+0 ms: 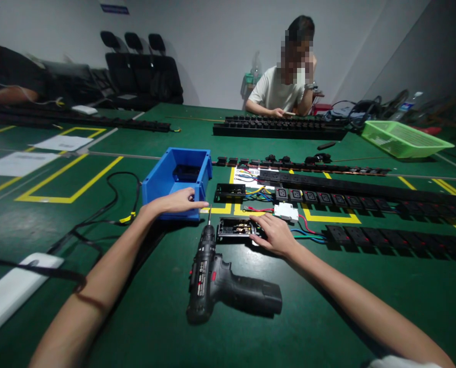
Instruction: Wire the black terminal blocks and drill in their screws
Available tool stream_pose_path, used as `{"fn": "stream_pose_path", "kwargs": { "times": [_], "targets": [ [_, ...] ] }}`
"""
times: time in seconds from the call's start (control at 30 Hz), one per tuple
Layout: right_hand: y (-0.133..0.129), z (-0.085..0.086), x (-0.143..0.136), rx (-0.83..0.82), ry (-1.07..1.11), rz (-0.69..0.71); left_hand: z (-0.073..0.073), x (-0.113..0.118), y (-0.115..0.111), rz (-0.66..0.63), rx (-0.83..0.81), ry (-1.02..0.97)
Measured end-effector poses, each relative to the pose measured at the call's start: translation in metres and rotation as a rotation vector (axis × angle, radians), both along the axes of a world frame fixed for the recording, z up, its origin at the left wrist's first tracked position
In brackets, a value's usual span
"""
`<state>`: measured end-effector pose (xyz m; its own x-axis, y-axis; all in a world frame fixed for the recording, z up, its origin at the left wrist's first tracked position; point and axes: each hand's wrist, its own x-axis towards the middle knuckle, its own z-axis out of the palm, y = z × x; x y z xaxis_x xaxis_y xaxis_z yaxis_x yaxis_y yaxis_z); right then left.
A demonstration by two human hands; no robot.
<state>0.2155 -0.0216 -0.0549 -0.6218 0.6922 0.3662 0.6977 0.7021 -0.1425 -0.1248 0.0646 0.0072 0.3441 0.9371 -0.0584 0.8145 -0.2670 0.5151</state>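
Left hand (184,201), grasp unclear, seems to reach for the blue bin (161,176). Right hand (274,235) pinches the terminal housing (231,228), which likely needs steadying.

My feed came through dim, with a pale sheen on the green table (251,335) and dark shadows beside both forearms (101,283). Small metal parts (244,228) glinted inside the black box (231,237). Toward the left edge I saw papers (19,163) smeared by blur; wide-angle distortion stretched the lower corners, and the far right lay murky.
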Motion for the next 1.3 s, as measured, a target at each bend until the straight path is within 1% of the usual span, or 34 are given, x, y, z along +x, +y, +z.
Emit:
{"fn": "stream_pose_path", "kwargs": {
  "times": [0.1,0.17,0.37,0.57,0.67,0.73,0.9,0.97,1.07,1.2,1.3],
  "targets": [
    [0.001,-0.002,0.000,0.009,0.003,0.004,0.001,0.001,0.002,-0.060,-0.131,0.139],
    [0.001,-0.003,0.001,0.017,0.008,0.007,0.001,0.001,0.003,-0.048,-0.155,0.220],
    [0.001,-0.002,0.000,0.025,0.015,0.010,0.002,0.003,0.002,-0.028,-0.163,0.310],
    [0.001,-0.001,-0.001,0.026,0.007,0.004,0.003,0.006,0.000,-0.031,-0.173,0.304],
    [0.001,0.000,-0.001,0.024,0.004,0.000,0.003,0.006,-0.002,-0.009,-0.181,0.312],
    [0.000,0.000,-0.001,0.021,0.002,0.000,0.003,0.005,-0.004,-0.001,-0.177,0.340],
    [0.000,0.000,-0.001,0.017,0.003,-0.002,0.000,-0.003,-0.004,-0.039,-0.129,0.444],
    [0.000,0.000,-0.001,0.017,-0.001,-0.003,0.000,-0.007,-0.004,-0.032,-0.139,0.464],
    [0.001,0.000,-0.001,0.020,-0.003,-0.005,0.001,-0.007,-0.004,-0.047,-0.157,0.440],
    [0.001,-0.001,-0.001,0.016,0.003,-0.003,0.002,-0.003,-0.005,-0.128,-0.162,0.330],
    [0.001,-0.002,-0.001,0.013,0.005,-0.002,0.001,-0.001,-0.004,-0.134,-0.191,0.252]
  ]
}}
